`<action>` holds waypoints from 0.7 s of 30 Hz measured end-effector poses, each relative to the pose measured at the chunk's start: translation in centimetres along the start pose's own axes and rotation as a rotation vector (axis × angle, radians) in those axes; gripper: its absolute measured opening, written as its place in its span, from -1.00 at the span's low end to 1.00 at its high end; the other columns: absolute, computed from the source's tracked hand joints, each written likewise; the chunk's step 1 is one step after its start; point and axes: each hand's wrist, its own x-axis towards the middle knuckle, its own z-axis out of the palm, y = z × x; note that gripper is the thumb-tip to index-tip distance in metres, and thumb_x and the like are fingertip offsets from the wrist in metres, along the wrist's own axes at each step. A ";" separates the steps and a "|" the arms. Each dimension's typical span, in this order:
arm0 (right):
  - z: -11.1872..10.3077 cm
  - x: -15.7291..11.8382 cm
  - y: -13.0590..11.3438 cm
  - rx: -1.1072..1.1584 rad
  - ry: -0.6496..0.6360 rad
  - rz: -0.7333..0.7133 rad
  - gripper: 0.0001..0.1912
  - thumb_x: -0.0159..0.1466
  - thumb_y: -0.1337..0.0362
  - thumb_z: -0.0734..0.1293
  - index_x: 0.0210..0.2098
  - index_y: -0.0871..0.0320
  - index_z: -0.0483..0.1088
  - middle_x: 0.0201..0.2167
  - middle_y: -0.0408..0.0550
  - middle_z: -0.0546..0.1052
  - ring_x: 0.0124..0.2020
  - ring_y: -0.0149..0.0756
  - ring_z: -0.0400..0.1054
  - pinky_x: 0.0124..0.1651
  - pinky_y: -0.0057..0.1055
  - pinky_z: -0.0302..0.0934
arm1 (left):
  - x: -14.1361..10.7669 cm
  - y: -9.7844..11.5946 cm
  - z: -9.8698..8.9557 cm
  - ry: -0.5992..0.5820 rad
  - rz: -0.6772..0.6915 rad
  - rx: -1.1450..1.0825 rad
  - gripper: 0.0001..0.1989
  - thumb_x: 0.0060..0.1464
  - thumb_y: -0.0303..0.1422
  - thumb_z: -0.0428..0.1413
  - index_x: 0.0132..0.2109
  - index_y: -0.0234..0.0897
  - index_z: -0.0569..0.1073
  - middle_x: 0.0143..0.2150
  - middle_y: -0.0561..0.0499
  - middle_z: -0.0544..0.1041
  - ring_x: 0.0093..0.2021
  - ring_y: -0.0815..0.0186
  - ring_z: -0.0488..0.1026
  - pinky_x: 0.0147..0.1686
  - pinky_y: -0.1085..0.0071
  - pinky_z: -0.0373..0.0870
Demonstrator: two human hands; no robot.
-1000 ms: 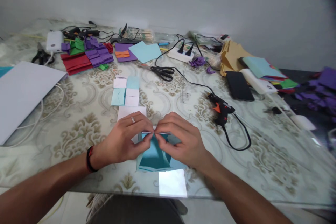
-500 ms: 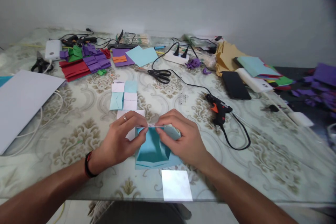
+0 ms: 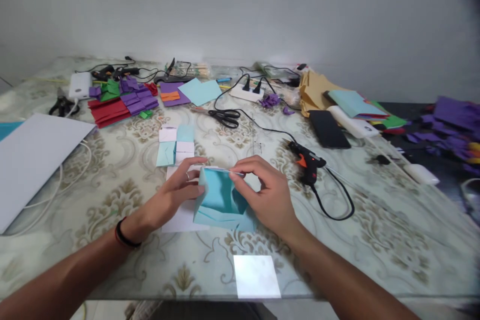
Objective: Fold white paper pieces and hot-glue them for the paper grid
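Head camera view: the right hand (image 3: 266, 192) pinches the top edge of a light blue folded paper (image 3: 217, 187) between thumb and fingers. The left hand (image 3: 174, 195) is partly open, its fingers spread and touching the paper's left side. The folded paper stands open like a pocket, its hollow towards the camera, near the front middle of the worktop (image 3: 123, 170). A ring sits on a left finger, and a dark band (image 3: 125, 235) circles that wrist.

Beneath the left hand lies white paper (image 3: 182, 217). Just beyond are small folded papers (image 3: 175, 146) in a block of white and light blue. Near the front edge is a bright white square (image 3: 257, 276); whether it is paper or a reflection, I cannot tell.

To the right rests a black glue gun (image 3: 309, 162) with an orange trigger, its cord curling towards the front. Farther back are black-handled scissors (image 3: 227, 118), a white power strip (image 3: 243, 93) holding two black plugs, a dark phone (image 3: 330, 129) and brown paper (image 3: 315, 91). Beside the phone, a long white device (image 3: 352, 122) bears a small mark, too small to read.

On the left lie a large white sheet (image 3: 41, 160), red folded strips (image 3: 108, 111), purple folded strips (image 3: 139, 101) and a white box (image 3: 80, 85), whose round mark is also unreadable.
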 end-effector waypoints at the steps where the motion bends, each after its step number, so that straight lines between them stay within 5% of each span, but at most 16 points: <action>1: 0.1 0.0 0.0 0.005 -0.003 -0.003 -0.88 0.36 0.44 0.41 -0.24 0.09 0.52 -0.28 -0.11 0.58 -0.29 -0.33 0.46 -0.19 -0.34 0.38 | 0.0 0.0 0.1 0.000 -0.023 -0.028 -0.46 0.26 -0.43 0.15 0.33 0.01 0.30 -0.03 0.02 0.54 -0.13 0.28 0.51 -0.18 0.40 0.42; 11: 0.3 0.0 0.1 0.073 -0.231 0.046 -0.87 0.43 0.38 0.34 -0.21 0.10 0.54 -0.19 -0.03 0.60 -0.15 -0.28 0.53 -0.05 -0.31 0.41 | 0.7 0.5 0.0 0.070 0.012 -0.009 -0.23 0.09 -0.42 0.29 0.38 -0.13 0.18 -0.08 -0.02 0.60 -0.18 0.25 0.56 -0.14 0.33 0.45; 17: 0.6 -0.2 0.8 0.003 -0.286 0.000 -0.88 0.40 0.41 0.37 -0.22 0.10 0.55 -0.14 -0.01 0.59 -0.04 -0.19 0.46 0.09 -0.18 0.35 | 1.0 0.1 -0.6 0.071 0.055 0.107 -0.48 0.12 -0.46 0.19 0.23 -0.17 0.37 0.04 -0.08 0.61 -0.07 0.17 0.60 -0.12 0.30 0.46; 21: 0.6 -0.2 0.9 -0.003 -0.324 -0.007 -0.85 0.37 0.45 0.39 -0.15 0.07 0.54 -0.10 -0.01 0.57 -0.01 -0.16 0.44 0.11 -0.14 0.37 | 0.8 0.0 -0.4 0.112 0.058 0.193 -0.61 0.19 -0.37 0.23 0.14 -0.19 0.40 -0.07 -0.02 0.59 -0.16 0.25 0.58 -0.20 0.36 0.47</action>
